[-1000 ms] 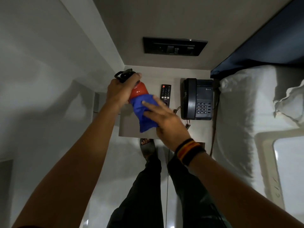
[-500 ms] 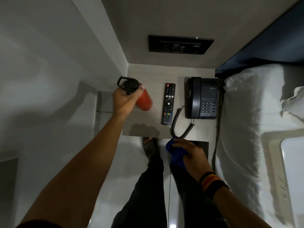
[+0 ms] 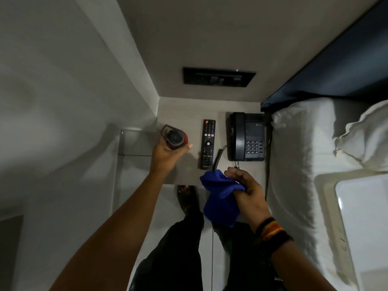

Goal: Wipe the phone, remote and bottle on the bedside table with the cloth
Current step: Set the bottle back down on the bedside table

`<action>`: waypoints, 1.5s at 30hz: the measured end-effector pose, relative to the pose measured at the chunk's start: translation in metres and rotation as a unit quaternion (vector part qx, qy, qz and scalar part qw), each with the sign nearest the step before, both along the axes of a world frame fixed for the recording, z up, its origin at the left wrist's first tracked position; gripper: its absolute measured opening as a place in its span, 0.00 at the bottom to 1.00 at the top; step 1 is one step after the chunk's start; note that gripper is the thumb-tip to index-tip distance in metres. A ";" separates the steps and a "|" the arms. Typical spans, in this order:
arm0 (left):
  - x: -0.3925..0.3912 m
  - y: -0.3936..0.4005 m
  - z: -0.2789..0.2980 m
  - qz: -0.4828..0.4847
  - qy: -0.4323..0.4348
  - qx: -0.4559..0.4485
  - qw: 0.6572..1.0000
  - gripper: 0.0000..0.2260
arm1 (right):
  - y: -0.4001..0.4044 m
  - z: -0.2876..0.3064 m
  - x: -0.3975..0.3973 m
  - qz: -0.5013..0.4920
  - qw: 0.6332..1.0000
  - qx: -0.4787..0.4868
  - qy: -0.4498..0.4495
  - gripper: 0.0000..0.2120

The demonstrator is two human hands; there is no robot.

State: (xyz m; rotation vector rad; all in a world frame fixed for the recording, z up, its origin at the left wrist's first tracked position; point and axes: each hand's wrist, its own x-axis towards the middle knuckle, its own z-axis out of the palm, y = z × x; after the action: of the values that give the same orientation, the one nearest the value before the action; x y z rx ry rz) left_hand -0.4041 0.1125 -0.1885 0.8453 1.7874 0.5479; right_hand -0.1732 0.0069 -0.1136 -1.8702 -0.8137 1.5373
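A red bottle (image 3: 176, 138) with a black lid stands upright at the left side of the bedside table (image 3: 184, 110). My left hand (image 3: 165, 156) is wrapped around it. A black remote (image 3: 207, 143) lies in the middle of the table. To its right sits a black desk phone (image 3: 246, 137) with a coiled cord. My right hand (image 3: 245, 186) holds a crumpled blue cloth (image 3: 220, 196) at the table's front edge, below the phone and apart from it.
A bed with white bedding (image 3: 302, 156) lies close on the right, against a dark headboard (image 3: 346, 66). A black switch panel (image 3: 218, 77) is on the wall behind the table. White walls close in on the left. My legs and a sandalled foot (image 3: 185, 196) are below.
The bottle went from tilted in the air, with the cloth rubbing it, to upright on the table. My right hand pulled away with the cloth, dropped low, then rose to the front edge.
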 end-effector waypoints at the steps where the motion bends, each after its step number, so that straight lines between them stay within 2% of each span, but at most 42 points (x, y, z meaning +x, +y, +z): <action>1: 0.002 -0.006 0.012 0.004 0.028 -0.035 0.999 0.35 | 0.009 0.012 0.000 -0.018 1.000 0.006 0.015 0.17; 2: 0.005 -0.012 0.028 0.000 0.040 -0.085 0.996 0.37 | 0.017 0.025 0.001 -0.032 0.999 0.008 0.035 0.14; 3: 0.010 -0.020 0.044 -0.008 0.017 -0.139 0.990 0.38 | 0.024 0.036 0.001 -0.045 0.997 0.003 0.056 0.10; 5: 0.024 -0.029 0.089 -0.045 -0.097 -0.218 0.970 0.42 | 0.034 0.065 0.003 -0.071 0.992 -0.013 0.100 0.06; 7: 0.042 -0.027 0.133 -0.092 -0.199 -0.224 0.950 0.44 | 0.039 0.089 0.011 -0.083 0.989 -0.036 0.116 0.07; 9: 0.060 -0.016 0.166 -0.146 -0.233 -0.166 0.947 0.36 | 0.038 0.109 0.021 -0.093 0.986 -0.051 0.126 0.10; 11: 0.081 -0.006 0.192 -0.205 -0.212 -0.121 0.948 0.22 | 0.028 0.127 0.037 -0.114 0.981 -0.046 0.152 0.11; 13: 0.108 -0.001 0.207 -0.261 -0.182 -0.116 0.941 0.14 | 0.013 0.138 0.057 -0.128 0.975 -0.046 0.173 0.13; 16: 0.154 -0.008 0.225 -0.303 -0.170 -0.096 0.933 0.15 | -0.020 0.150 0.096 -0.112 0.970 -0.068 0.206 0.17; 19: 0.194 -0.029 0.235 -0.317 -0.157 -0.056 0.934 0.13 | -0.063 0.154 0.133 -0.094 0.967 -0.101 0.216 0.25; 22: 0.237 -0.057 0.234 -0.300 -0.161 -0.026 0.940 0.13 | -0.116 0.151 0.174 -0.118 0.961 -0.077 0.240 0.24; 28: 0.325 -0.142 0.219 -0.353 -0.172 -0.045 0.918 0.12 | -0.242 0.140 0.246 -0.268 0.935 -0.024 0.231 0.21; 34: 0.400 -0.234 0.193 -0.410 -0.158 -0.038 0.898 0.12 | -0.371 0.124 0.285 -0.458 0.872 0.003 0.175 0.21; 37: 0.416 -0.250 0.190 -0.401 -0.137 -0.013 0.906 0.14 | -0.373 0.112 0.290 -0.506 0.852 -0.008 0.131 0.25; 40: 0.418 -0.232 0.186 -0.354 -0.128 0.006 0.926 0.16 | -0.329 0.097 0.296 -0.524 0.847 -0.003 0.084 0.23; 42: 0.419 -0.207 0.184 -0.330 -0.123 0.006 0.936 0.18 | -0.291 0.084 0.304 -0.538 0.839 0.006 0.082 0.23; 45: 0.422 -0.175 0.180 -0.376 -0.073 0.004 0.924 0.19 | -0.249 0.064 0.315 -0.539 0.838 -0.010 0.084 0.24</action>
State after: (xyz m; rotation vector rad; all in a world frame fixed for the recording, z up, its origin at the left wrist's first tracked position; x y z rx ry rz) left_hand 0.0175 -0.0621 -0.0089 1.3605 1.1908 0.1038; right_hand 0.1418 -0.2425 -0.0498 -1.6581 0.3568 0.9121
